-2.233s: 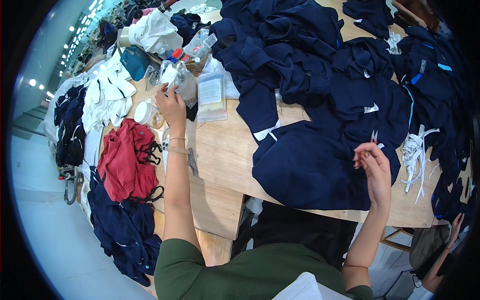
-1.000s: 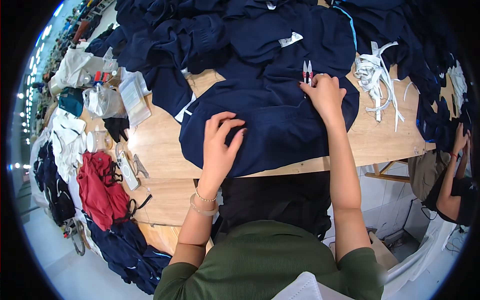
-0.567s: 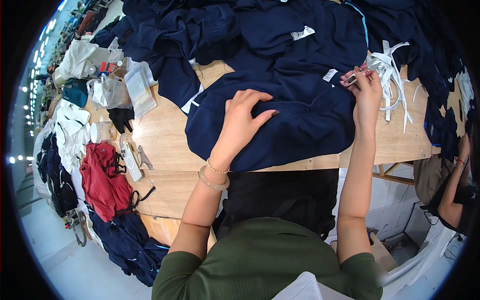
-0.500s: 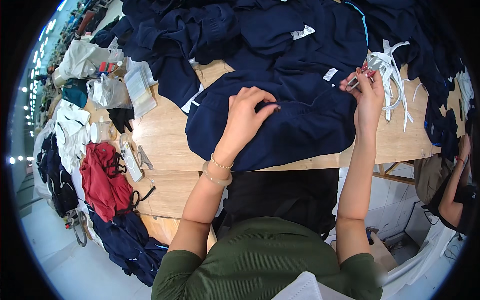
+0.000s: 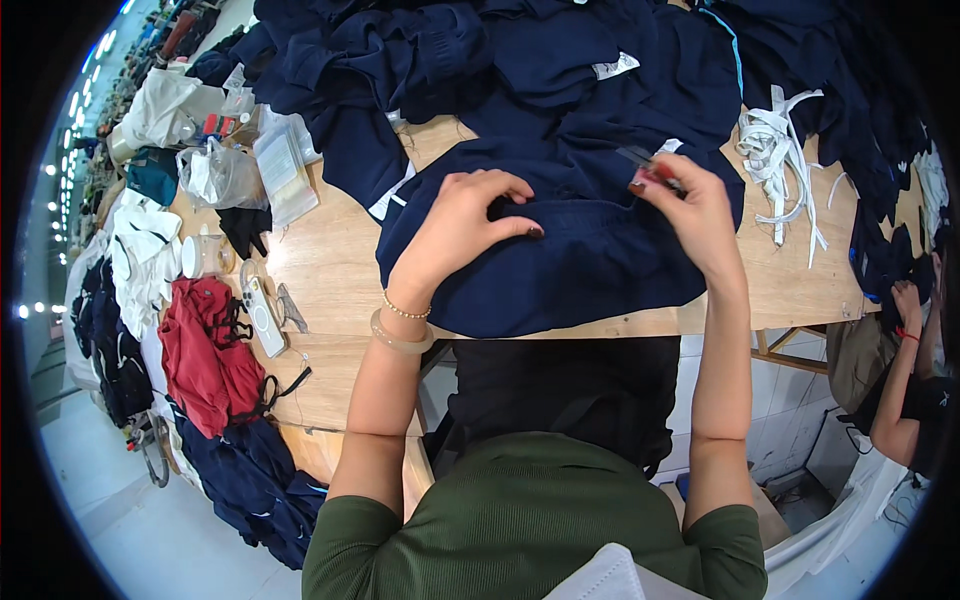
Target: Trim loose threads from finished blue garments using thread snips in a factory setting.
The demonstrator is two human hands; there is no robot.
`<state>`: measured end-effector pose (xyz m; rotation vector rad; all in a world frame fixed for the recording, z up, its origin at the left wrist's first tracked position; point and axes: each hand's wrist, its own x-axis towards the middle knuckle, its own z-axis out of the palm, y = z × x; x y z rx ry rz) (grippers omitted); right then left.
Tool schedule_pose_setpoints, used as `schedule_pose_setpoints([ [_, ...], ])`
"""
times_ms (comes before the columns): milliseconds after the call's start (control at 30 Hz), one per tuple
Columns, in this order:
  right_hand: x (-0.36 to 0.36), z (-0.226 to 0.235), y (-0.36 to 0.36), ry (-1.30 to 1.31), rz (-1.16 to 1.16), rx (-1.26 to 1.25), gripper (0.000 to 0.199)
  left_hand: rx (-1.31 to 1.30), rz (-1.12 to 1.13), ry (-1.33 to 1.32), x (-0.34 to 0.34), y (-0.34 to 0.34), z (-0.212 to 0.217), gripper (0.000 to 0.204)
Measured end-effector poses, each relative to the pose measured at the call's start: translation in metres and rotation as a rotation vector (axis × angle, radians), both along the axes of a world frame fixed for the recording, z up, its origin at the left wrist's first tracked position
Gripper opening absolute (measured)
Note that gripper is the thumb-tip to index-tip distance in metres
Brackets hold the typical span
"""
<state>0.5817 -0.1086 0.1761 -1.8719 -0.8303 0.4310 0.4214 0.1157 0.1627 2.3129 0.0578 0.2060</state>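
A navy blue garment [image 5: 570, 285] lies bunched at the table's near edge, its gathered, stitched band running across the middle. On the left part of it rests my left hand [image 5: 465, 220], thumb and fingers apart with the fabric showing between them. Over the garment's right part, my right hand [image 5: 695, 205] is closed around a small pair of scissors [image 5: 655, 172] with red on the handles. Their blades point up and left, blurred by motion. A white label [image 5: 670, 146] sits just beyond the scissors.
More navy garments [image 5: 400, 50] are heaped at the back. White strips [image 5: 775, 150] lie in a tangle at the right. On the left are a red bag [image 5: 208, 350], a phone [image 5: 263, 318], a jar [image 5: 205, 256] and plastic bags [image 5: 220, 178]. Another person's arm [image 5: 900, 370] shows at far right.
My right hand has moved left with the scissors, from beside the white strips to over the garment. My left hand has shifted slightly left and down, its thumb and fingers farther apart.
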Motion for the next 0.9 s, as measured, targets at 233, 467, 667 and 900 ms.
schedule_pose_setpoints([
  [233, -0.005, 0.019, 0.014, 0.163, 0.166, -0.285, 0.014, -0.216, -0.021, 0.195, 0.005, 0.002, 0.018, 0.013],
  [467, 0.035, 0.045, -0.016, 0.441, 0.333, -0.305, 0.012, 0.046, -0.286, 0.287, -0.008, 0.028, 0.06, 0.025],
  [667, 0.005, 0.067, -0.049, 0.015, 0.101, -0.026, 0.012, 0.737, 0.055, -0.264, -0.037, 0.004, 0.055, 0.036],
  [900, -0.036, -0.018, -0.068, 0.196, 0.043, -0.041, 0.024, 0.643, 0.108, -0.044, -0.058, -0.043, -0.018, 0.051],
])
